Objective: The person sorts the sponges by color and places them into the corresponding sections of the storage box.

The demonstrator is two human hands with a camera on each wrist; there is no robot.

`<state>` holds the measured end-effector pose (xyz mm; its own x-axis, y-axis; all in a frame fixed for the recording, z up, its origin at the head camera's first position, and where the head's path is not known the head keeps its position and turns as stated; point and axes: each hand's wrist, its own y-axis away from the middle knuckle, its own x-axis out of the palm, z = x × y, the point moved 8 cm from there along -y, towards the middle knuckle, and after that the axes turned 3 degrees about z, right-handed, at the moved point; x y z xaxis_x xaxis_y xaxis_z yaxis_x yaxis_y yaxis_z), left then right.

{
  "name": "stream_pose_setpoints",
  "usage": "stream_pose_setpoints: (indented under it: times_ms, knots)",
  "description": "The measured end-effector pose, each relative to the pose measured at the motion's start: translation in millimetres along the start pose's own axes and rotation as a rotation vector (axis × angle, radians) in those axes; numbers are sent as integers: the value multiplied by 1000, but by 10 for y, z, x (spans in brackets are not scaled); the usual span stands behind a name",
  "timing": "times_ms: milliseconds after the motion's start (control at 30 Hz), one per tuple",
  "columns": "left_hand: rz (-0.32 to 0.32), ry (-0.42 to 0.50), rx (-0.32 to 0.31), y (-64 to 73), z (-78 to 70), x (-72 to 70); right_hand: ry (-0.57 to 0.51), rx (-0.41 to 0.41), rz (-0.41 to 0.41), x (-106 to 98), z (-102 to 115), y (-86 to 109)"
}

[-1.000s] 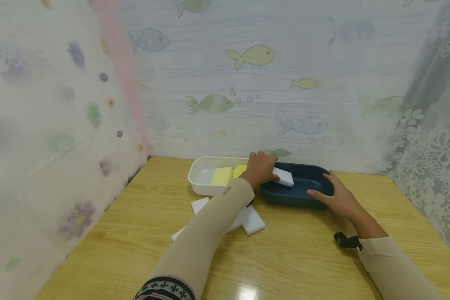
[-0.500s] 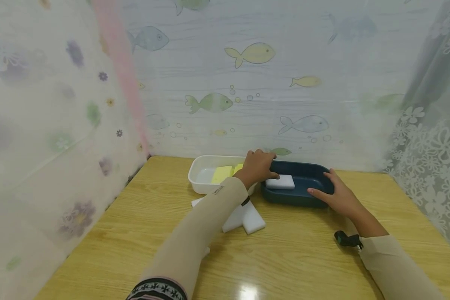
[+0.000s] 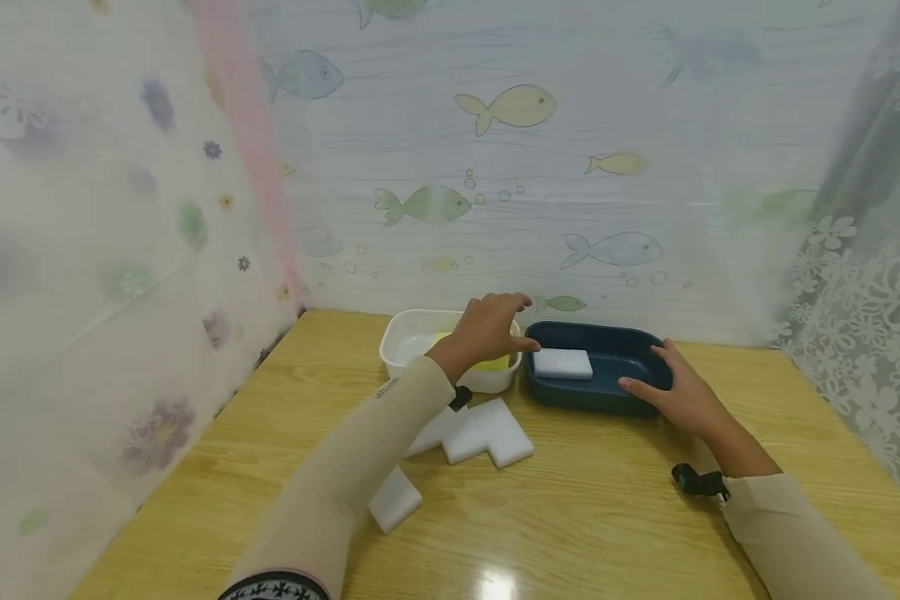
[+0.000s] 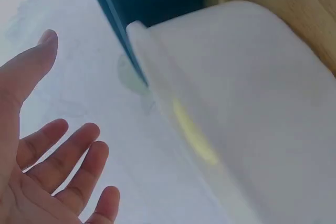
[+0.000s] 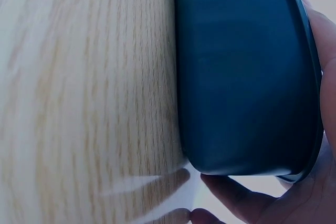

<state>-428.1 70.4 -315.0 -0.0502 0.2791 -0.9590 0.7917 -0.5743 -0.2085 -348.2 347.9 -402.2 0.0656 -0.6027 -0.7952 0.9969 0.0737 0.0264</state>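
My left hand (image 3: 483,333) hovers over the white tub (image 3: 392,360), thumb and fingers apart and holding nothing; the left wrist view shows the spread palm (image 4: 31,192) beside the tub's side. A white foam sponge block (image 3: 562,364) lies flat at the left end of the dark blue tub (image 3: 585,401), close to my left thumb. My right hand (image 3: 686,402) grips the blue tub's right end, thumb over the near rim and fingers round the far side. A yellow sponge (image 3: 498,364) shows in the white tub, partly hidden by my left hand.
Several white foam blocks (image 3: 508,442) lie overlapping in front of the white tub, partly behind my left sleeve. Another white block (image 3: 395,500) lies nearer on the wooden table (image 3: 585,517). A fish-patterned curtain (image 3: 420,258) hangs behind the tubs.
My left hand has let go of the white sponge block, which now lies flat in the blue tub, and has drawn back left over the white tub. My right hand stays on the blue tub.
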Motion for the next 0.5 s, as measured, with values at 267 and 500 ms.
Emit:
stream_pose_setpoints:
  times_ms: [267, 500]
  knots:
    - [-8, 61, 18, 358, 181, -267, 3, -10, 3, 11, 6, -14]
    - [-14, 121, 36, 724, 386, -386, 9, -6, 5, 5, -25, -24]
